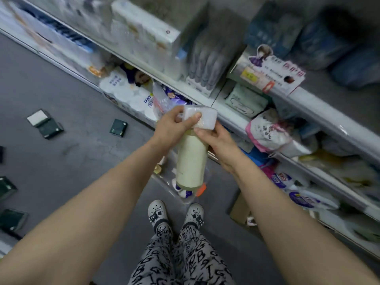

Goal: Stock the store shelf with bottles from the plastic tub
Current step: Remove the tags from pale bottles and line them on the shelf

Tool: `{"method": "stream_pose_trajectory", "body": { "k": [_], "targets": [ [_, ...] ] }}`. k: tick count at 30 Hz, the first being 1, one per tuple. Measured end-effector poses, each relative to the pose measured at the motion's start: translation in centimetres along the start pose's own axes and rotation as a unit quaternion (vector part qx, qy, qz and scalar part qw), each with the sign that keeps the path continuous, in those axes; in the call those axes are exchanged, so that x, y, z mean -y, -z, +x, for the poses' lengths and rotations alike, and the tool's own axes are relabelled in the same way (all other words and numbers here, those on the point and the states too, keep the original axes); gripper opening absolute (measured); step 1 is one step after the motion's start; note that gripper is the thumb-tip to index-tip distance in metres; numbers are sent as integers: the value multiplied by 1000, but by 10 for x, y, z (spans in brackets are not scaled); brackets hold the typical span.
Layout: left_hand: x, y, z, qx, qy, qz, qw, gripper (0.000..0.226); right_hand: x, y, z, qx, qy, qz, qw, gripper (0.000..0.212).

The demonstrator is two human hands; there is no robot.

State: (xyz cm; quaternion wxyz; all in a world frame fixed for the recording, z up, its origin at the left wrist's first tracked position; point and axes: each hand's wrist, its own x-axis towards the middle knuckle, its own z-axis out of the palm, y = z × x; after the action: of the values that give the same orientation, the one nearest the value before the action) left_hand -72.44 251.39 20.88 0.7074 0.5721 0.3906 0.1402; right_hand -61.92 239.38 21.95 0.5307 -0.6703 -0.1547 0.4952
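Landmark: bottle, cream body, white square cap, held roughly upright at mid-frame.

- Far left of the bottle: dark green boxes lie scattered on the grey floor, well apart from each other.
- Up and left of the bottle: a pack of white paper rolls sits at the foot of the shelving.
- Left hand: at the top of the bottle, fingers curled over the cap, thumb on its far side. Firm grip.
- Directly below the bottle: clear plastic tub on the floor, with small items inside that are too blurred to identify. The bottle is clear of the tub.
- Right hand: just right of the bottle's neck, thumb and fingertips pinching it under the cap.
- Right of the bottle: store shelf, several tiers, packed with soft packages; a pink-trimmed bag hangs over one edge.
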Motion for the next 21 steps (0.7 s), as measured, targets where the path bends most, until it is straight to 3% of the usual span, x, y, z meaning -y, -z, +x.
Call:
{"method": "stream_pose_trajectory", "body": {
  "k": [11, 21],
  "targets": [
    [-119, -26, -40, 54, -56, 20, 997, 33, 98, 18, -66, -42, 93, -15, 995, 39],
    [-212, -52, -59, 106, -140, 47, 983, 33, 176, 38, -110, -75, 194, -13, 978, 38]
  ]
}}
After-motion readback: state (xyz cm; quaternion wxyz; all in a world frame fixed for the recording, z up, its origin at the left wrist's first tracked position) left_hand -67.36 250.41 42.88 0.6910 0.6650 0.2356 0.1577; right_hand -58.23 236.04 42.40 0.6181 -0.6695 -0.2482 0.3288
